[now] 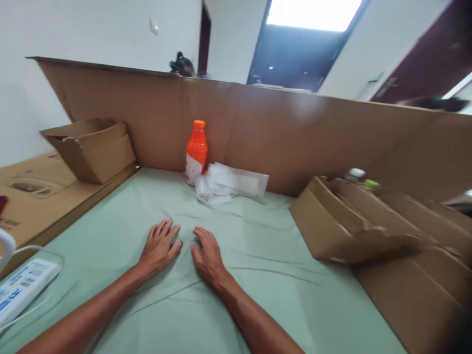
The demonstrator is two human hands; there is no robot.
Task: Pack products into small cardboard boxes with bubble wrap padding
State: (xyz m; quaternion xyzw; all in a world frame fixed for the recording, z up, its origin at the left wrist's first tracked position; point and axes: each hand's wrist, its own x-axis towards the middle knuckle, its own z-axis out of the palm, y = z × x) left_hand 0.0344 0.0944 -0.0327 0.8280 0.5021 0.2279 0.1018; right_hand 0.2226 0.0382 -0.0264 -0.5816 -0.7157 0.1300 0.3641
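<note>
My left hand (159, 247) lies palm down on the pale green cloth (265, 305), its fingers spread and nothing in it. Beside it, a small gap away, my right hand (208, 255) rests on its edge on the same cloth. Its thumb stands apart from the fingers, which curve slightly; I see nothing held. Beyond both hands stands an upright orange bottle (196, 153) with an orange cap and a white label. Touching or close by its base is a crumpled heap of clear and white plastic wrapping (221, 183).
A cardboard panel (280, 132) walls off the back. One open cardboard box (99, 155) stands at the left, more boxes (332, 226) at the right with bottle tops behind. A white box-like item (27, 290) and cable lie near left. A person's head (182, 65) shows beyond the panel.
</note>
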